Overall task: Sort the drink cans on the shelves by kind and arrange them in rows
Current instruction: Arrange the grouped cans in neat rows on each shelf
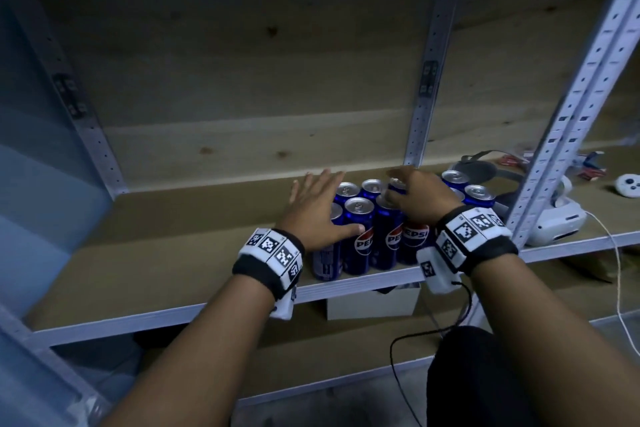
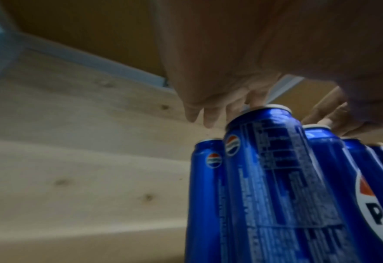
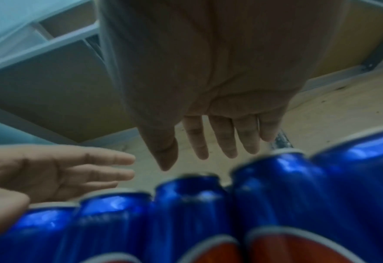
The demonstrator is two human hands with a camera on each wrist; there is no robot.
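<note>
head view: left hand [image 1: 317, 210] lies spread, fingers straight, its grip resting on the 9 o'clock side of the blue pepsi cans [image 1: 360, 236] clustered upright at the shelf [image 1: 173, 274] front edge; right hand [image 1: 420, 198] hovers over them at 3 o'clock, fingers loosely spread, holding nothing.
</note>
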